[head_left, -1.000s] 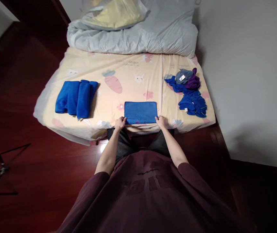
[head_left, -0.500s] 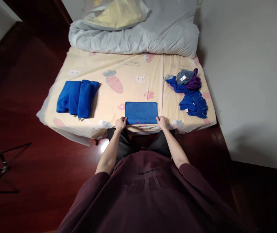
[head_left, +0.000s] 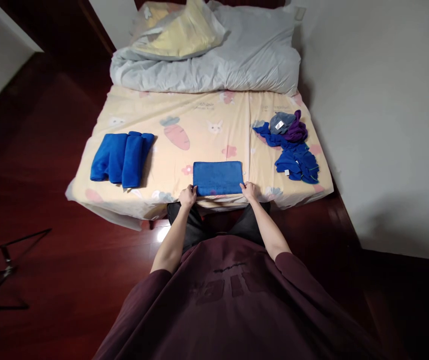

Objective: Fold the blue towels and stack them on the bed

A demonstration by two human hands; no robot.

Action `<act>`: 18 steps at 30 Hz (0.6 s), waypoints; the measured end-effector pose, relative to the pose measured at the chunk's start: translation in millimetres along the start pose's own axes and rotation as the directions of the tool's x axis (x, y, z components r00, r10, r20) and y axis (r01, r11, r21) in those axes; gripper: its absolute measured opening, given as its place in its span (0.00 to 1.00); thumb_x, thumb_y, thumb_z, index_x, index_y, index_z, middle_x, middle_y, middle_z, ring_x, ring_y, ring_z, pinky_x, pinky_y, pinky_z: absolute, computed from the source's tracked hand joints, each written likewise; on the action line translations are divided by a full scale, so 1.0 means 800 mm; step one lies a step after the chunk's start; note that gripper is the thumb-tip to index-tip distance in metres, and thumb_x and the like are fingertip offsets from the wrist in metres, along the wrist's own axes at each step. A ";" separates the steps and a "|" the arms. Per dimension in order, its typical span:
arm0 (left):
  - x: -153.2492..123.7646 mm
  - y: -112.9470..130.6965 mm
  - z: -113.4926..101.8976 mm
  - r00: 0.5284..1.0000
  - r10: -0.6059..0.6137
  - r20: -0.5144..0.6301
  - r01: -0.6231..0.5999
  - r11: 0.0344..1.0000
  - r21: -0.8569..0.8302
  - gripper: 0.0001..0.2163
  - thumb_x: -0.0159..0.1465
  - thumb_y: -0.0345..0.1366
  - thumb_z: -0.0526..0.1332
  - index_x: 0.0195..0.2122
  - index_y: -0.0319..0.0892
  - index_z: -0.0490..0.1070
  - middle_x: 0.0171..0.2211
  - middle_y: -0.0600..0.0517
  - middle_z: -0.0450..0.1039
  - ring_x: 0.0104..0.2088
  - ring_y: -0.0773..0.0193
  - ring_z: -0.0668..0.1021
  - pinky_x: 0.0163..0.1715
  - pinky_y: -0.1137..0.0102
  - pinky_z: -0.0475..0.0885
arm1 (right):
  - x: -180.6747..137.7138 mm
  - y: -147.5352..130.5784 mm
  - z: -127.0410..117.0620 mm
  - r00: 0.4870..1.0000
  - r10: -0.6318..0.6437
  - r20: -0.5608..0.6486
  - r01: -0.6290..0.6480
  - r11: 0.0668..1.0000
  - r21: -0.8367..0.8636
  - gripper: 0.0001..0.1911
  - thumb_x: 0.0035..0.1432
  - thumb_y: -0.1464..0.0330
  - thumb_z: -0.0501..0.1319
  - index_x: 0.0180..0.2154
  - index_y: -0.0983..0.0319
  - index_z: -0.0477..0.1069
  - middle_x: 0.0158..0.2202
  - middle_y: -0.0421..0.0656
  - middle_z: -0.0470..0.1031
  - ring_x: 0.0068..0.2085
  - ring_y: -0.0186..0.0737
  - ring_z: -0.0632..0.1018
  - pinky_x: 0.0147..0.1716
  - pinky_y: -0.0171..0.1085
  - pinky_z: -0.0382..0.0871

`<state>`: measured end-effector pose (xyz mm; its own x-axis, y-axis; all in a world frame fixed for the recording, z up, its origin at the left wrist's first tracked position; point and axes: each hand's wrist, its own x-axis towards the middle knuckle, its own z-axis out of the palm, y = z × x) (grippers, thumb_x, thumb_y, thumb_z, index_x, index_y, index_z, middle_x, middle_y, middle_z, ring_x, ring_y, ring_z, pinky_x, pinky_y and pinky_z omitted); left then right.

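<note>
A blue towel [head_left: 218, 177] lies flat as a wide rectangle at the near edge of the bed [head_left: 169, 175]. My left hand [head_left: 188, 196] pinches its near left corner. At the near right corner, the fingers of my right hand [head_left: 248, 190] are closed on the same cloth. To the left are rolled or folded blue towels [head_left: 122, 159], side by side. On the right sits a crumpled pile of blue cloths [head_left: 297, 162], with a grey-blue cloth [head_left: 282, 121] and a purple cloth [head_left: 297, 127] at its far end.
A rolled grey-white quilt [head_left: 206, 72] and a yellow pillow [head_left: 184, 35] lie across the far end of the bed. A pale wall [head_left: 379, 125] runs along the right. Black stand legs [head_left: 7, 270] rest on the dark red floor [head_left: 67, 280] at left.
The camera view has tilted up slightly, showing more of the bed's far end. Both hands stay on the towel's near corners, and the towel looks much the same.
</note>
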<state>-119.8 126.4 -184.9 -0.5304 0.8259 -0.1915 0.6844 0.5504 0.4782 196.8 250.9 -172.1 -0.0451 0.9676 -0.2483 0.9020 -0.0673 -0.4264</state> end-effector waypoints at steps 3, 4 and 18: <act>0.001 0.003 -0.002 1.000 -0.005 0.012 0.005 1.000 0.009 0.19 0.74 0.51 0.52 0.49 0.43 0.75 0.47 0.32 0.81 0.49 0.41 0.82 0.48 0.55 0.73 | 0.003 0.001 0.000 1.000 0.002 0.009 -0.002 1.000 0.008 0.18 0.70 0.53 0.61 0.41 0.59 0.81 0.42 0.52 0.84 0.43 0.48 0.83 0.40 0.37 0.71; 0.001 0.003 -0.003 1.000 -0.007 0.014 0.007 1.000 -0.002 0.18 0.73 0.50 0.53 0.48 0.43 0.75 0.46 0.33 0.81 0.49 0.41 0.82 0.48 0.56 0.73 | 0.004 0.001 0.000 1.000 0.003 0.009 -0.003 1.000 0.013 0.17 0.70 0.54 0.61 0.41 0.59 0.82 0.42 0.52 0.84 0.44 0.49 0.83 0.40 0.37 0.71; -0.003 -0.035 -0.025 0.990 0.143 -0.016 -0.143 0.975 -0.171 0.13 0.72 0.44 0.57 0.51 0.43 0.71 0.39 0.42 0.82 0.43 0.51 0.83 0.47 0.62 0.74 | 0.007 0.059 0.002 0.987 -0.123 -0.103 0.156 0.892 0.424 0.04 0.58 0.66 0.67 0.34 0.60 0.77 0.35 0.44 0.84 0.40 0.45 0.85 0.44 0.40 0.78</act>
<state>-147.7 106.8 -181.0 -0.4354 0.8938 -0.1073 0.6575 0.3971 0.6403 238.6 252.4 -194.9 -0.1114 0.9885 -0.1027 0.6161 -0.0124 -0.7876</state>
